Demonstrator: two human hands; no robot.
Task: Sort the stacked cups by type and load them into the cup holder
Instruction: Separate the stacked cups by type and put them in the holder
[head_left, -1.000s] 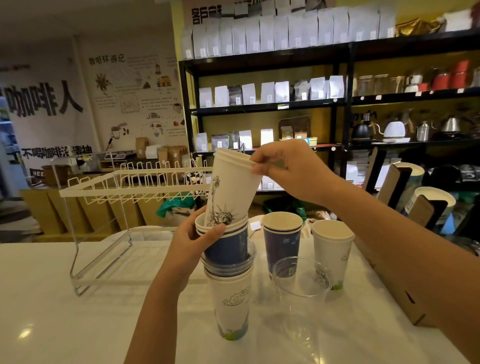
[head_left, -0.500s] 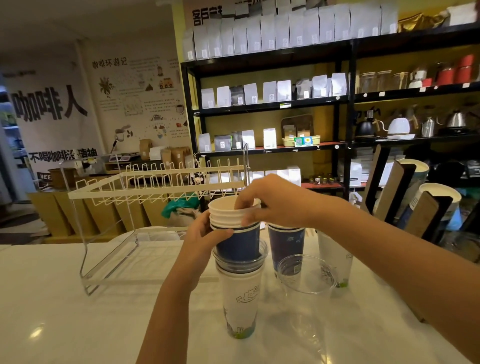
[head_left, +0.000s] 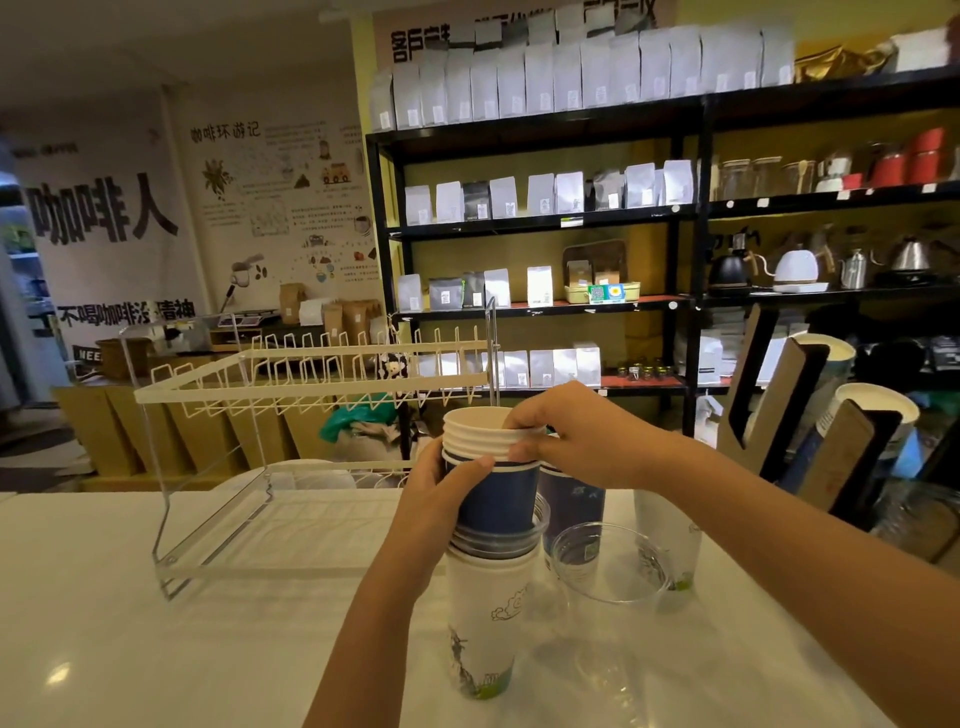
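Observation:
A mixed stack of cups stands on the white counter: a white printed cup at the bottom, a clear plastic cup, a blue cup, and white rims on top. My left hand is wrapped around the blue cup's side. My right hand pinches the topmost white cup's rim. A separate blue cup, a clear plastic cup and a white cup stand to the right. The white wire cup holder stands behind and to the left.
Cardboard cup dispensers holding paper cups stand at the right edge of the counter. Behind the counter black shelves carry white bags, kettles and jars. White plates lie under the wire rack.
One second ago my right hand held a white cup tilted above the stack. It has since lowered it into the top of the stack, and the hand stays on the rim.

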